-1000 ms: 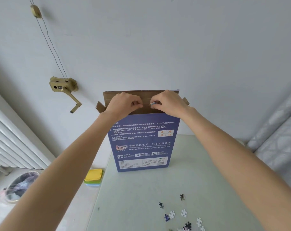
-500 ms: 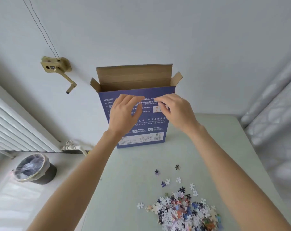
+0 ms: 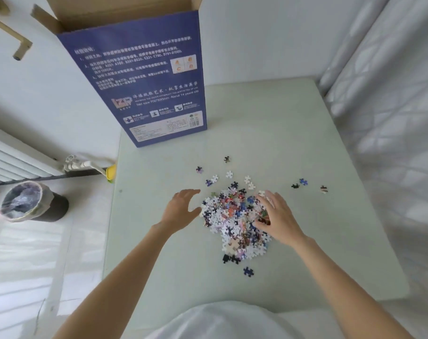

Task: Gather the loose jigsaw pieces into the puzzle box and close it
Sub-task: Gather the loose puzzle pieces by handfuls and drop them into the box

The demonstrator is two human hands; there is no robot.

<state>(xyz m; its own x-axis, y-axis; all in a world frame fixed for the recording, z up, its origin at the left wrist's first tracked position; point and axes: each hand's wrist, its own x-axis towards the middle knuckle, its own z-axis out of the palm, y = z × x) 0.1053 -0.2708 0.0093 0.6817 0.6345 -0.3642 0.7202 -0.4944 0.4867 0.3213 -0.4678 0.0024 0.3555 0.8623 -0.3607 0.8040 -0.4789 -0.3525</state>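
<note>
The tall blue puzzle box [image 3: 144,77] stands upright at the table's far left, its brown top flaps open. A heap of jigsaw pieces [image 3: 235,221] lies mid-table, with stray pieces [image 3: 303,181] scattered around it. My left hand [image 3: 182,207] hovers at the heap's left edge, fingers spread and relaxed, holding nothing. My right hand [image 3: 279,218] rests on the heap's right side, its fingers lying over the pieces; I cannot see whether it grips any.
The pale green table [image 3: 293,133] meets a white wall behind and a white patterned curtain [image 3: 389,118] on the right. Left of the table are a radiator [image 3: 9,157] and a lined waste bin [image 3: 27,201] on the floor.
Both hands left the box top and came down to the heap of pieces. The view tilted down from the box to the table.
</note>
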